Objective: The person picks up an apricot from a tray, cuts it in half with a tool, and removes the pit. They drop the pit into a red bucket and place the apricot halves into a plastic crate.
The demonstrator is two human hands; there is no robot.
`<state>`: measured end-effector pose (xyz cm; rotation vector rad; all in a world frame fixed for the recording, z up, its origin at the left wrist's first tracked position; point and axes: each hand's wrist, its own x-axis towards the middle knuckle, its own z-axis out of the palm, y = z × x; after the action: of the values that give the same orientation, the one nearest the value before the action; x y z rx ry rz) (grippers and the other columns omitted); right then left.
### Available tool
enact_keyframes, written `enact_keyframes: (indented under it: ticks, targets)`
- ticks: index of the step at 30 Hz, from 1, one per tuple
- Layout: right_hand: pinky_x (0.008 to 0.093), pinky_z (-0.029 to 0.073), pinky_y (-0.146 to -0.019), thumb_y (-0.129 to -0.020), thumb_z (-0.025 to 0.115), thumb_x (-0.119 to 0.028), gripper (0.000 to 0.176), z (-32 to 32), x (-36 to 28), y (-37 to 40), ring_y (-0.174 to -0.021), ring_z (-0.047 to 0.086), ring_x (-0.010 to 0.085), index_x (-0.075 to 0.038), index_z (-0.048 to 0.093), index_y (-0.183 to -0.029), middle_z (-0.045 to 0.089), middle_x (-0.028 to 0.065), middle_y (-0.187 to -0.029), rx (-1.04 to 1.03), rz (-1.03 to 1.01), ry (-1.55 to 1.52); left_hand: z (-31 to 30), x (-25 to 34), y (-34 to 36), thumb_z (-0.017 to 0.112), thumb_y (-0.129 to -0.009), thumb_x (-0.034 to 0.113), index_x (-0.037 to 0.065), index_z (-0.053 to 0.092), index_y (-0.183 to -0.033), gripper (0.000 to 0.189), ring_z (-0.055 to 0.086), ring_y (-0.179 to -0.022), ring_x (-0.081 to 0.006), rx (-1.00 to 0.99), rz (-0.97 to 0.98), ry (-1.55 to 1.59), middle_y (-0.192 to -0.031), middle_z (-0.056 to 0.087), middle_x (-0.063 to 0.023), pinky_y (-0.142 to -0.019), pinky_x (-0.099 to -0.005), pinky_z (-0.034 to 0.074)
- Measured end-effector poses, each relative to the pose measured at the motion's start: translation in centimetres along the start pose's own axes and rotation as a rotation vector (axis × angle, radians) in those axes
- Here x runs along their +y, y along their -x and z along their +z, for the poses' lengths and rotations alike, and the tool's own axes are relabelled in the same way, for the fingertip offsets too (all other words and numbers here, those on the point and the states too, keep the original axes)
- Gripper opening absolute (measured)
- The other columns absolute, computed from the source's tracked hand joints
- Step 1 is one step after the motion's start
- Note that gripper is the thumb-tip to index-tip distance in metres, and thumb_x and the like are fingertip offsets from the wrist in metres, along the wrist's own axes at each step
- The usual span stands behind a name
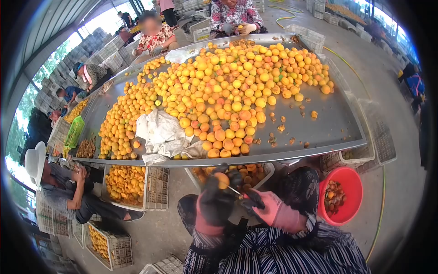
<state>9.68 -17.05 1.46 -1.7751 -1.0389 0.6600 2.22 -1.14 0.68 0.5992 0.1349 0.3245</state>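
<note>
My left hand (pixel 213 197), in a pink glove with black-coated fingers, is closed around an orange apricot (pixel 221 180). A small knife with a thin metal blade (pixel 234 190) is gripped in my gloved right hand (pixel 264 205), its tip right at the apricot's lower side. Below both hands, a pale plastic crate (pixel 270 171) holds apricot pieces, partly hidden by my gloves. Just beyond stands a metal table (pixel 315 118) heaped with whole apricots (pixel 228 86). A crumpled white cloth (pixel 159 132) lies near its front edge.
At my right stands a red bucket (pixel 322 196) with pits and scraps. Crates of apricot pieces (pixel 125 185) stand at the left, beside a seated person in a white hat (pixel 35 164). Other people sit across the table. A yellow hose (pixel 382 205) runs along the floor.
</note>
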Motion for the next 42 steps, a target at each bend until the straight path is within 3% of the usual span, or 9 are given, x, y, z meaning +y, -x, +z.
enact_keyframes:
  ticks: [3,10,13,18,21,28,36,39,42]
  targets:
    - [0.0396,0.048,-0.074,-0.082,0.054,-0.013,0.035,0.5,0.6,0.0,-0.088,0.059,0.0367,-0.004,0.053,-0.116,0.062,0.0191,-0.092,0.026,-0.046,-0.044,0.3,0.3,-0.3,0.057,-0.088,0.025,-0.002,0.046,-0.122,0.044,0.054,-0.110,-0.0290,0.100,-0.044,0.329,-0.119,0.054,-0.0151,-0.102,-0.0472,0.038]
    - [0.0347,0.048,-0.076,-0.077,0.056,-0.007,0.038,0.0,0.2,-0.2,-0.085,0.061,0.0348,-0.001,0.054,-0.114,0.061,0.0192,-0.090,-0.015,0.069,0.024,0.8,0.6,-1.0,0.052,-0.090,0.028,0.001,0.041,-0.127,0.047,0.055,-0.108,-0.0298,0.172,0.043,0.093,-0.118,0.054,-0.0166,-0.102,-0.0447,0.038]
    - [0.0347,0.048,-0.074,-0.079,0.055,-0.009,0.037,0.5,0.3,-0.6,-0.084,0.060,0.0349,-0.001,0.054,-0.114,0.061,0.0190,-0.088,0.033,0.027,0.037,0.0,-0.6,-1.4,0.051,-0.091,0.030,0.002,0.038,-0.130,0.050,0.056,-0.107,-0.0305,-0.064,0.098,0.247,-0.118,0.054,-0.0162,-0.097,-0.0445,0.042]
    - [0.0346,0.048,-0.073,-0.080,0.055,-0.009,0.036,0.0,1.0,-1.2,-0.082,0.060,0.0353,-0.001,0.053,-0.115,0.061,0.0190,-0.086,0.033,0.014,-0.028,-0.4,-1.2,-0.7,0.051,-0.092,0.032,0.005,0.043,-0.128,0.047,0.056,-0.104,-0.0277,0.152,-0.091,0.212,-0.117,0.055,-0.0124,-0.096,-0.0438,0.043]
    - [0.0344,0.048,-0.072,-0.081,0.054,-0.009,0.036,0.0,0.6,-1.2,-0.081,0.061,0.0344,0.000,0.053,-0.116,0.061,0.0194,-0.085,-0.023,-0.009,0.051,-0.2,-0.2,-1.2,0.050,-0.092,0.035,0.007,0.046,-0.127,0.045,0.055,-0.104,-0.0268,0.251,0.003,0.192,-0.116,0.055,-0.0120,-0.094,-0.0436,0.044]
    - [0.0333,0.048,-0.070,-0.083,0.053,-0.009,0.033,0.5,1.4,-1.5,-0.082,0.063,0.0300,-0.001,0.054,-0.116,0.063,0.0184,-0.088,0.011,0.068,0.030,-0.5,-2.0,-0.2,0.052,-0.090,0.034,0.004,0.044,-0.128,0.049,0.054,-0.106,-0.0308,0.149,-0.086,0.104,-0.115,0.055,-0.0134,-0.089,-0.0451,0.046]
    - [0.0334,0.049,-0.073,-0.083,0.054,-0.009,0.035,1.3,1.1,-1.4,-0.084,0.064,0.0299,-0.002,0.053,-0.118,0.064,0.0172,-0.092,0.009,0.079,-0.004,-0.9,-1.4,0.0,0.049,-0.092,0.038,0.001,0.041,-0.128,0.052,0.059,-0.093,-0.0338,0.211,-0.011,-0.101,-0.109,0.057,-0.0203,-0.069,-0.0459,0.052]
    - [0.0423,0.048,-0.080,-0.086,0.051,-0.020,0.031,2.4,0.9,-1.7,-0.093,0.059,0.0363,-0.007,0.053,-0.114,0.062,0.0169,-0.097,-0.016,0.166,0.264,-1.2,-1.8,-0.4,0.049,-0.092,0.040,0.000,0.041,-0.125,0.052,0.060,-0.082,-0.0325,0.215,-0.005,-0.009,-0.107,0.057,-0.0224,-0.060,-0.0418,0.053]
    - [0.0393,0.049,-0.076,-0.080,0.056,-0.008,0.039,4.0,2.1,-1.8,-0.082,0.060,0.0380,-0.003,0.051,-0.119,0.063,0.0196,-0.088,0.028,0.173,0.275,-1.4,-2.1,-0.4,0.048,-0.092,0.043,0.000,0.042,-0.122,0.053,0.060,-0.075,-0.0302,0.311,0.028,-0.267,-0.100,0.058,-0.0213,-0.053,-0.0384,0.052]
